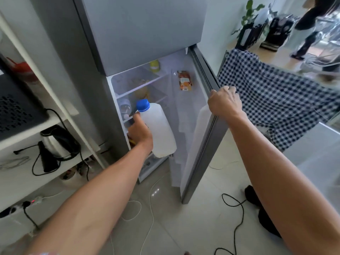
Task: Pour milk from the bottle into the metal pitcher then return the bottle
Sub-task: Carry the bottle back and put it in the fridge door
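Observation:
My left hand [140,132] grips a white plastic milk bottle [161,131] with a blue cap, held upright in front of the open lower compartment of a grey fridge [139,34]. My right hand [225,103] is closed over the top edge of the open fridge door [206,137]. Inside the door a second pale bottle [200,122] stands on a shelf, partly hidden. The metal pitcher is out of sight.
Fridge shelves [141,83] hold jars and a carton. On the left, a white shelf unit [60,115] carries a kettle [57,142] and a black appliance. Cables and a power strip lie on the tiled floor. A checked cloth [272,100] covers a table at right. Another person stands far right.

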A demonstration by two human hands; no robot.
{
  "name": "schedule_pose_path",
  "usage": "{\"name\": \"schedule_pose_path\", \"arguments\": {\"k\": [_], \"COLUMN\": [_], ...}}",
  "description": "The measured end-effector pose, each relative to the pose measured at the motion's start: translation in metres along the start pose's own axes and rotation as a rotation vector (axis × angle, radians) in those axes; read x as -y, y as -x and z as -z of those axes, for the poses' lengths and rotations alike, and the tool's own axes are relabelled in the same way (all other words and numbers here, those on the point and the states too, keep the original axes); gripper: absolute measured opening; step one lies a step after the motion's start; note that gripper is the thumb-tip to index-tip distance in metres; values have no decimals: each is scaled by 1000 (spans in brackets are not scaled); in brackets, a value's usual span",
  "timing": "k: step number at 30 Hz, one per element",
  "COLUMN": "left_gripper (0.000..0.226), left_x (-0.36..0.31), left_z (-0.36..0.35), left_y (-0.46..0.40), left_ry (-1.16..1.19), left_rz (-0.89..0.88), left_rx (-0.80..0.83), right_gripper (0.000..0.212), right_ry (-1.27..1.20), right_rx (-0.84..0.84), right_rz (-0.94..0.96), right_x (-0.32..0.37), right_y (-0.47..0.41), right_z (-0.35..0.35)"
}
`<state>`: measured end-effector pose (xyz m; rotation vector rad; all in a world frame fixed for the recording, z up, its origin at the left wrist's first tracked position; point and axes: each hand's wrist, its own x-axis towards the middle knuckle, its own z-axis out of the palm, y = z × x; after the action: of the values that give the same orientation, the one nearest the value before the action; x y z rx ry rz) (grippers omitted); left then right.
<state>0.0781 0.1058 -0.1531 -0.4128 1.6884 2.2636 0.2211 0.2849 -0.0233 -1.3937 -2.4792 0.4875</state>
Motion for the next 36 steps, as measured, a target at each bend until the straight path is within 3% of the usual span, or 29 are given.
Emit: {"name": "schedule_pose_path", "arguments": {"k": [3,8,13,15,17,23,32,36], "left_gripper": [62,34,55,46,30,24,45,25], "left_x": [21,53,91,101,112,149,154,153], "left_z": [-13,-38,-58,-65,-71,-70,-74,-67], "left_y": [-6,-1,-22,-25,-27,-46,-46,-50], "left_ry": [123,222,235,204,157,-65,-444,-555], "left_rz": [33,119,164,173,163,146,108,106], "left_rx": [26,19,-92,-90,-49,160,390,461], "right_gripper": [45,41,38,38,37,34,30,30], "right_ry": [18,65,101,120,126,124,113,119], "right_rx": [-63,-143,-201,-217,-223,-238,-229,-228], "right_rz": [22,45,86,93,105,130,138,134], "right_x": [-8,-11,-11,-10,-10,-6,-5,-3], "right_y": [-2,-10,-12,-12,-12,-11,-10,-9], "right_z": [-2,-11,-17,-19,-21,-24,-22,-21]}}
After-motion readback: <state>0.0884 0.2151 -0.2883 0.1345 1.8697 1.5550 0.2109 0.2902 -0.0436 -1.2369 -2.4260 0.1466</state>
